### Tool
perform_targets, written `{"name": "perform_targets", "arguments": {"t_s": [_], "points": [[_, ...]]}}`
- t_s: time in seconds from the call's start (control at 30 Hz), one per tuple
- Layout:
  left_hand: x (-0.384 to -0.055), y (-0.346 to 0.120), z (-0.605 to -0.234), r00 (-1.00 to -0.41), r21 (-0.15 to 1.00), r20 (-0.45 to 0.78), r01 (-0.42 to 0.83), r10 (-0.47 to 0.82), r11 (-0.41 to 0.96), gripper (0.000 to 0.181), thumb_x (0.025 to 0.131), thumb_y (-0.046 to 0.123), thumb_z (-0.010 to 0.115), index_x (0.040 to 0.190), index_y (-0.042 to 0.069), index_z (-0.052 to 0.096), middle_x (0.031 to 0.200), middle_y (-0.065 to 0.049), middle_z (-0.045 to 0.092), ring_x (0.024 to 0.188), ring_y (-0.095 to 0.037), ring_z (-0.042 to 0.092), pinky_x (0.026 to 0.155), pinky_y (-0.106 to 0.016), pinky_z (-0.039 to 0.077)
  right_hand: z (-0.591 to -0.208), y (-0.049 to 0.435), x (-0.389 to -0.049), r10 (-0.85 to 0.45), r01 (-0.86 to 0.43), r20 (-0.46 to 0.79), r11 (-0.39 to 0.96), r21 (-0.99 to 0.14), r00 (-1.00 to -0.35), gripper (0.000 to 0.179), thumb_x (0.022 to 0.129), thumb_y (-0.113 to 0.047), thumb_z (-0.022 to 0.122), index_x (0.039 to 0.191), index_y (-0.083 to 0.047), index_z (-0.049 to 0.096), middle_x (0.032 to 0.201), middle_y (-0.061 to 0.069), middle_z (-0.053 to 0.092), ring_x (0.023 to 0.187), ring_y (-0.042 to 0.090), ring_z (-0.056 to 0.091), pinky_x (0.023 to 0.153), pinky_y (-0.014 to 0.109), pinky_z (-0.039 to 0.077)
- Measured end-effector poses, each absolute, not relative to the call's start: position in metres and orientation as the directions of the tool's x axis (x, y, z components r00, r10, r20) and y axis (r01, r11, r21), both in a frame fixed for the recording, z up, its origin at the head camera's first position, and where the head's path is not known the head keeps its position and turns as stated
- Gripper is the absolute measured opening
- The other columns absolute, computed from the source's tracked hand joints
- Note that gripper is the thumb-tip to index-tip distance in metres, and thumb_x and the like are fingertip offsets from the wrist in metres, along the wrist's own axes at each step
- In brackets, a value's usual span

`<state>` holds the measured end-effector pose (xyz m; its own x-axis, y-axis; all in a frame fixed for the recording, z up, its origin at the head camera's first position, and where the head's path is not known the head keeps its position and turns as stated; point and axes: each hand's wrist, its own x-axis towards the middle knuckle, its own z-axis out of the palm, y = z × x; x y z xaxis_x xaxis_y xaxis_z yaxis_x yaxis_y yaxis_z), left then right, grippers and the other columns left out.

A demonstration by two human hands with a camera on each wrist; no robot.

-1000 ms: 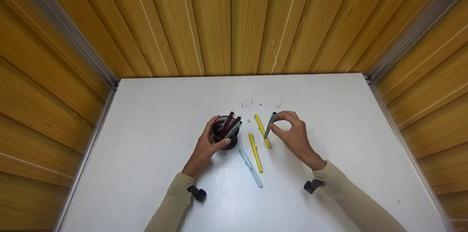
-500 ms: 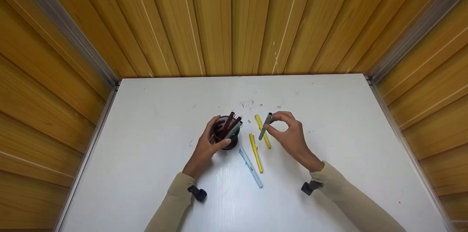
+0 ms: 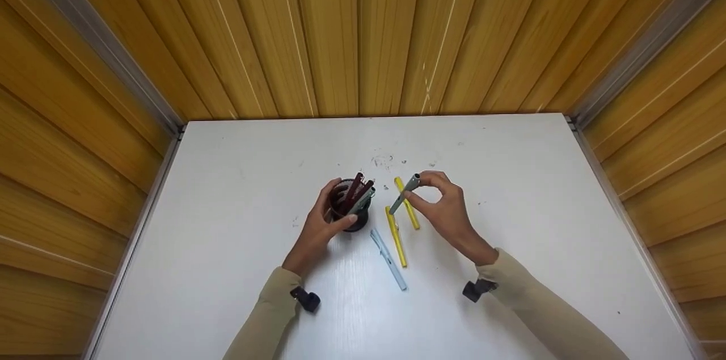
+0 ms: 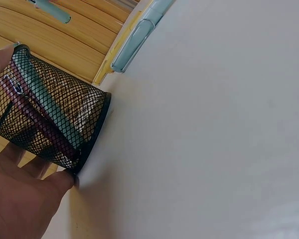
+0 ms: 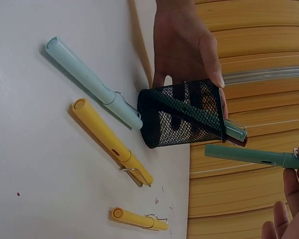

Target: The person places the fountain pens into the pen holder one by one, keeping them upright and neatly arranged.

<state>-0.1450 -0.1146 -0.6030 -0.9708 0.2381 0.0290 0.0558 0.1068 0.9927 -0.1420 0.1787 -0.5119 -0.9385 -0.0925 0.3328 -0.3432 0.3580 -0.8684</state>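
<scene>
My left hand point(image 3: 320, 229) grips a black mesh pen cup point(image 5: 182, 114), thumb at the front and fingers round the far side. Two dark red pens point(image 3: 351, 193) and a green pen point(image 4: 50, 102) lean inside the cup. Just right of it, my right hand point(image 3: 448, 207) pinches another green pen point(image 5: 249, 155) near its capped end, holding it tilted above the table. In the right wrist view this pen's free end points toward the cup's mouth. Below it in the head view lie two yellow pens point(image 3: 397, 238), and a light blue pen point(image 3: 389, 261) lies nearer to me.
The white table point(image 3: 238, 269) carries dark smudges point(image 3: 383, 160) behind the pens. Wood-patterned panels point(image 3: 334, 37) stand at the back and on both sides, with grey metal strips at the corners.
My right hand has moved left toward the cup with the green pen, which now tilts further over. The left hand and cup stay in place.
</scene>
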Motion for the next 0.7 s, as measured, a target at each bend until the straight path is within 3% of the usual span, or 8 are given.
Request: {"name": "perform_targets", "arguments": {"t_s": [0.27,0.5,0.7], "points": [[-0.145,-0.115,-0.604,-0.97,0.994,0.034,0.058,0.24,0.093,0.091,0.098,0.035,0.086,0.172,0.039,0.033,0.169,-0.004,0.045,0.16,-0.025,0.039,0.133,-0.051,0.028,-0.509,0.17,-0.14,-0.108,-0.335,0.318,0.344,-0.877,-0.942,0.019,0.094,-0.004,0.087,0.112,-0.01,0.081,0.122,0.006,0.073,0.125,0.031,0.065,0.118,0.061,0.04],[-0.144,-0.115,-0.604,-0.968,0.995,0.036,0.058,0.248,0.082,0.093,0.1,0.036,0.084,0.175,0.03,0.029,0.167,-0.004,0.047,0.158,-0.026,0.043,0.132,-0.051,0.03,-0.507,0.161,-0.14,-0.131,-0.361,0.336,0.343,-0.867,-0.933,0.021,0.094,-0.003,0.087,0.112,-0.009,0.08,0.12,0.006,0.073,0.122,0.031,0.068,0.119,0.062,0.041],[-0.145,-0.114,-0.604,-0.968,0.996,0.04,0.059,0.25,0.07,0.091,0.1,0.035,0.084,0.174,0.034,0.031,0.167,-0.004,0.047,0.158,-0.025,0.043,0.132,-0.051,0.031,-0.504,0.155,-0.139,-0.143,-0.365,0.336,0.332,-0.87,-0.931,0.021,0.094,-0.002,0.086,0.112,-0.008,0.08,0.12,0.005,0.073,0.122,0.031,0.067,0.117,0.061,0.042]]}}
